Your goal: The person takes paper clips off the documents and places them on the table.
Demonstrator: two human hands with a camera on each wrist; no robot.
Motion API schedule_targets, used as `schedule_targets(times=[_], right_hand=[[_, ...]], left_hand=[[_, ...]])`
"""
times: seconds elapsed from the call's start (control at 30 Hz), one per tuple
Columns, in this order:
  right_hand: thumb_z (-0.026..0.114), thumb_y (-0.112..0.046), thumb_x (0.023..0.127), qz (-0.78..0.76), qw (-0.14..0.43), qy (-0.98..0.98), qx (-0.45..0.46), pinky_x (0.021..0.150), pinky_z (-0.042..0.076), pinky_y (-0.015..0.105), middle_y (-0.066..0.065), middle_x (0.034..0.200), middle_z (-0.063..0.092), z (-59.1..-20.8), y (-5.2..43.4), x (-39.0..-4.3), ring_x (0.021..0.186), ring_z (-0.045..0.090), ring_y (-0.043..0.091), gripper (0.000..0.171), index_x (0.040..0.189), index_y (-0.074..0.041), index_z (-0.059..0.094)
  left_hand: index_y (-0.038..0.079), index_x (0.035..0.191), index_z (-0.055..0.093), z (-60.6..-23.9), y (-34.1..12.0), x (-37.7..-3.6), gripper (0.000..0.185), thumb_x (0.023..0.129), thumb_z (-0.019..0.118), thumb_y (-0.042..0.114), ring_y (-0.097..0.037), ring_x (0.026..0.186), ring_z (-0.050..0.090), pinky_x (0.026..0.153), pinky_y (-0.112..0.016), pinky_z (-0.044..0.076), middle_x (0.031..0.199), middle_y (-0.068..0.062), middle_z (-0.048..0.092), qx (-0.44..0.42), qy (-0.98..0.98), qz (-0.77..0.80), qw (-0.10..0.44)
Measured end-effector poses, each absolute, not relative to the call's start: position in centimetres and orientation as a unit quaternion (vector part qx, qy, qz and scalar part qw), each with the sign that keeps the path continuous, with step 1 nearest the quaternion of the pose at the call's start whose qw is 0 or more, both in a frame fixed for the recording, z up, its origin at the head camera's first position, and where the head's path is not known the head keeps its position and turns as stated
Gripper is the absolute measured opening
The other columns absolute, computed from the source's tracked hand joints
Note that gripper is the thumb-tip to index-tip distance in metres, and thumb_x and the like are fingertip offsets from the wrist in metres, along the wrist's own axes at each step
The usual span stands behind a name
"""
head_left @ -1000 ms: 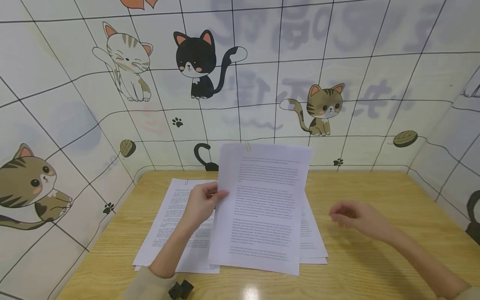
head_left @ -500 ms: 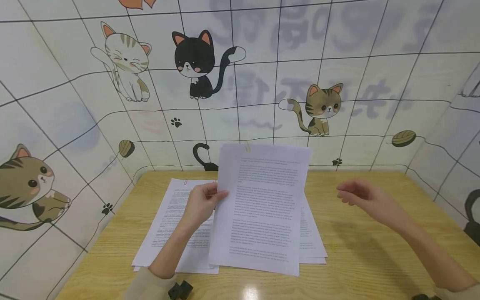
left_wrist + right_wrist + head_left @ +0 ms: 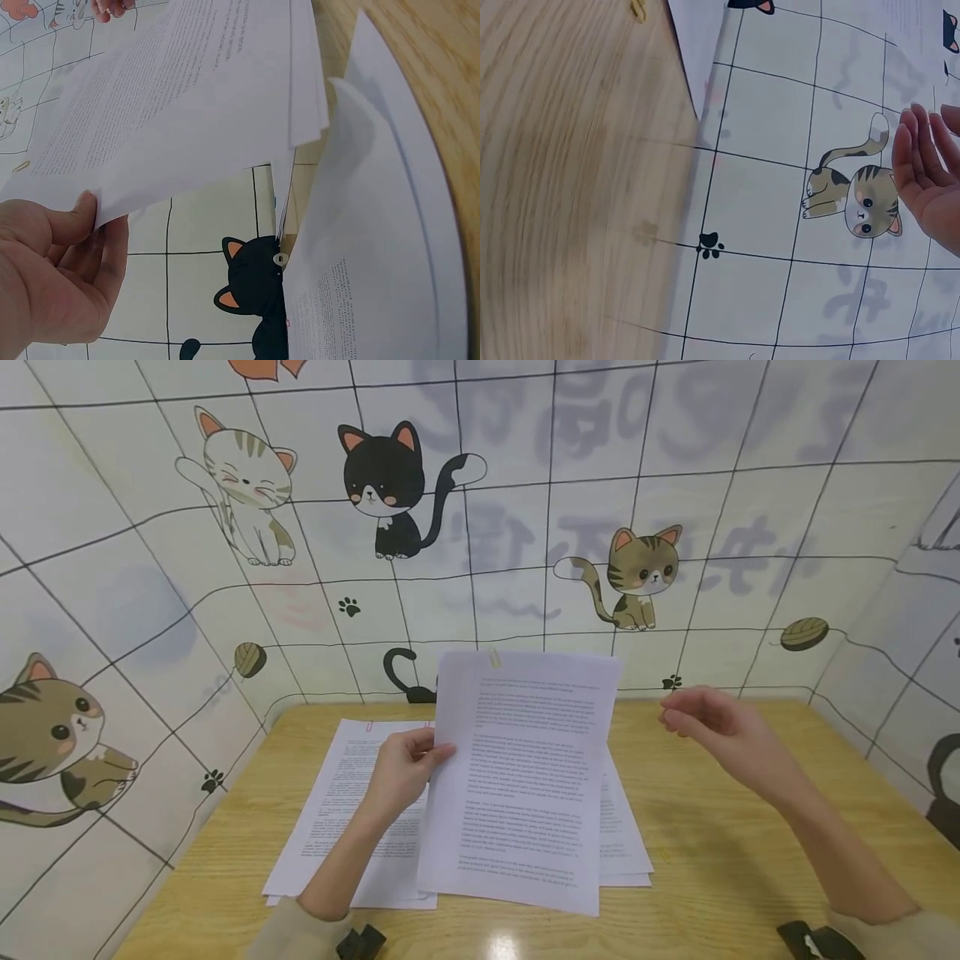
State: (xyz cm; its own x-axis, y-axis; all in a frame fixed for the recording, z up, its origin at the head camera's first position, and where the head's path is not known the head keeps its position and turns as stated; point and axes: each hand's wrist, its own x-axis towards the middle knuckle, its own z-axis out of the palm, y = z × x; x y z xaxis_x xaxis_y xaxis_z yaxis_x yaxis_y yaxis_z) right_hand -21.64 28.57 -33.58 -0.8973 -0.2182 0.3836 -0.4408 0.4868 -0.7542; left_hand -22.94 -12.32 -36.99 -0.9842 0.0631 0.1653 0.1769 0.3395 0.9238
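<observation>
My left hand [image 3: 405, 768] pinches the left edge of some printed sheets [image 3: 525, 777] and holds them upright above the table. A yellow paper clip [image 3: 494, 657] sits on their top edge, left of the middle. In the left wrist view, the thumb of my left hand [image 3: 67, 262] lies on the front of the paper. To the right of the sheets, my right hand [image 3: 720, 731] hovers in the air with loosely bent fingers, apart from the paper. Nothing shows between the fingers of my right hand [image 3: 934, 169] in the right wrist view.
Printed papers with red paper clips [image 3: 330, 810] lie on the left of the wooden table [image 3: 742, 893]. More papers [image 3: 626, 835] lie behind the held sheets, partly hidden. Yellow clips [image 3: 637, 10] lie on the table at right. Behind stands a cat-patterned wall [image 3: 510, 602].
My right hand has risen from just above the table, first drifting right, then slightly back left. Yellow clips on the table are now visible below it. The left hand and its sheets stay nearly still.
</observation>
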Motion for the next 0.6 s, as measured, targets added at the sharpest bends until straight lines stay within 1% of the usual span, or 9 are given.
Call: schedule_targets(times=[0.1,0.3,0.6], right_hand=[[0.060,-0.014,0.103,0.482,0.130,-0.845,0.190,0.082,0.052,0.017,0.003,0.107,0.070,-33.2,28.0,-21.6,0.097,0.066,0.011,0.019,0.119,-0.004,0.064],[0.061,-0.012,0.103,0.514,0.149,-0.822,0.194,0.084,0.053,0.019,0.011,0.112,0.068,-33.0,27.0,-21.7,0.099,0.067,0.014,0.023,0.124,-0.004,0.061],[0.061,-0.005,0.101,0.541,0.180,-0.792,0.218,0.086,0.053,0.019,0.006,0.114,0.069,-32.5,25.6,-21.7,0.099,0.066,0.014,0.025,0.126,-0.002,0.061]], left_hand=[[0.003,0.113,0.075,-37.0,-12.3,-22.9,0.021,0.092,0.073,0.005,-0.021,0.075,0.070,0.067,-0.031,0.058,0.094,-0.009,0.075,-0.072,-0.819,-0.567,0.051],[0.003,0.111,0.075,-37.1,-12.3,-22.9,0.020,0.092,0.073,0.006,-0.021,0.075,0.070,0.067,-0.030,0.057,0.093,-0.009,0.075,-0.070,-0.819,-0.567,0.049],[0.001,0.106,0.077,-37.3,-12.1,-23.1,0.016,0.091,0.074,0.004,-0.020,0.071,0.069,0.063,-0.028,0.056,0.088,-0.010,0.074,-0.090,-0.826,-0.551,0.074]])
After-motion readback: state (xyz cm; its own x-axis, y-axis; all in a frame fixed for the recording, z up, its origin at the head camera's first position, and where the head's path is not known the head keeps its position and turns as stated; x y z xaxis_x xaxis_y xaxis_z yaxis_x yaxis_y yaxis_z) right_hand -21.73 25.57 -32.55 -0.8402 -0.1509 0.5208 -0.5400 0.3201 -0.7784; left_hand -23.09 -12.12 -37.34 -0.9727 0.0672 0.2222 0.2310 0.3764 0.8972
